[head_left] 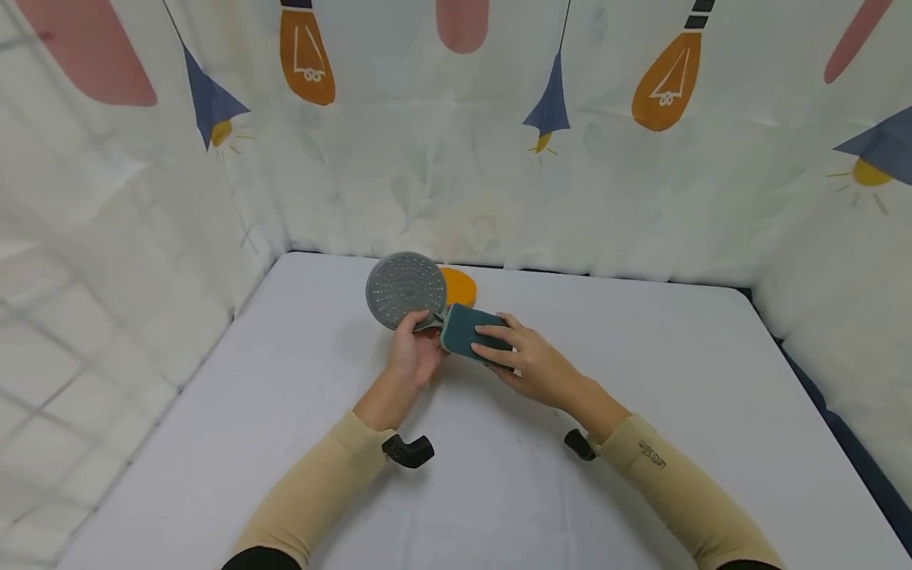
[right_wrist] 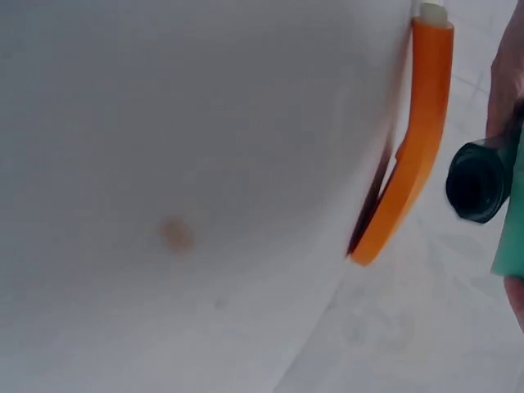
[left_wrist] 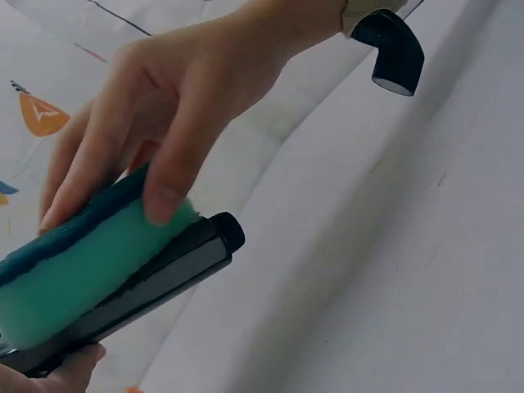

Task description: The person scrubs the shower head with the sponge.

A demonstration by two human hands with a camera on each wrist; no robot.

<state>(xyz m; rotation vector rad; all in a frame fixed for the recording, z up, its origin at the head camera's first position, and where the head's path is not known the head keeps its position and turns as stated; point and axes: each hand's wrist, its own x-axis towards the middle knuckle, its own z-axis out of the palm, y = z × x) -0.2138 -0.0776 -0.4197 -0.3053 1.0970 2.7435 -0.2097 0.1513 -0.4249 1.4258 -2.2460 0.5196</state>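
Observation:
My left hand (head_left: 412, 356) grips a grey handheld shower head (head_left: 406, 290) near its neck, the round nozzle face turned up towards me. In my right hand (head_left: 537, 362) is a scrub sponge (head_left: 470, 328), dark teal on one side and light green on the other. The left wrist view shows the sponge's soft green side lying along the dark handle (left_wrist: 176, 274), touching it. Both things are held above the white table. Behind them lies an orange shower head (right_wrist: 419, 135), partly hidden in the head view.
A white cloth covers the table (head_left: 641, 380). A patterned curtain (head_left: 442, 174) with lamp and bulb prints hangs along its back edge, and more white fabric (head_left: 85, 317) stands at the left side.

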